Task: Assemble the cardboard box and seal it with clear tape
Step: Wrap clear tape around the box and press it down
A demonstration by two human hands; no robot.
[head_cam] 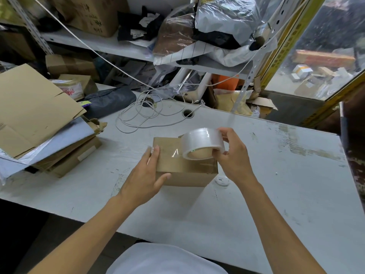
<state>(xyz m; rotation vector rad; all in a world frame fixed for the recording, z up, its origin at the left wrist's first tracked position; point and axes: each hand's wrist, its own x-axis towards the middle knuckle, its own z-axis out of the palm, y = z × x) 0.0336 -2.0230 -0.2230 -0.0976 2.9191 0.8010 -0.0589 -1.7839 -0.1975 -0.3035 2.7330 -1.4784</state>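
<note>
A small brown cardboard box (187, 175) stands closed on the white table (276, 184). My left hand (147, 175) grips its left end, fingers on the top and thumb on the front face. My right hand (234, 155) holds a roll of clear tape (201, 143) above the box's right half. A strip of clear tape (171, 152) runs from the roll leftwards across the box top to my left fingertips.
Flat cardboard sheets and boxes (33, 115) are piled at the table's left. A coiled white cable (142, 115) lies behind the box near a cable hole (188, 113). Cluttered shelves (118, 44) stand at the back. A small white disc (222, 180) lies right of the box.
</note>
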